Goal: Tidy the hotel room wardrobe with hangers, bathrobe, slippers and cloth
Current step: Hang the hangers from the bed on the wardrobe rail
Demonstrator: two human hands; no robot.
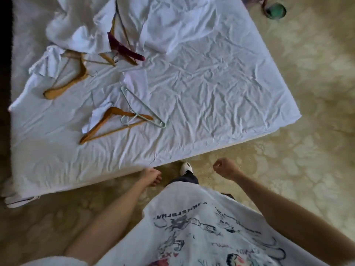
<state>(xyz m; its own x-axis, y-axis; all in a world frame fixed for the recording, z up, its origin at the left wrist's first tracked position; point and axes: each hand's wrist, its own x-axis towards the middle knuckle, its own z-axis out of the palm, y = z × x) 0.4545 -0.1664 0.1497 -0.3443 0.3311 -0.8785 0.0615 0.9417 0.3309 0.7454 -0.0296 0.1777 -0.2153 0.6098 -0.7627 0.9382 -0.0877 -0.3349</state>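
Both hands empty, loosely curled: left hand (151, 176) at bed (211, 93) edge, right hand (225, 167) over carpet. Hangers (115, 120) centre-left, robe (76, 25) upper left. Risk: wire hanger (142, 108) interlocked with wooden one, likely snags, drags sheet.

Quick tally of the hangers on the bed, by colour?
Wooden hangers: 4
Maroon hanger: 1
Pale green hanger: 1
Total: 6. The upper ones overlap and are partly under white cloth, so the wooden count is approximate.
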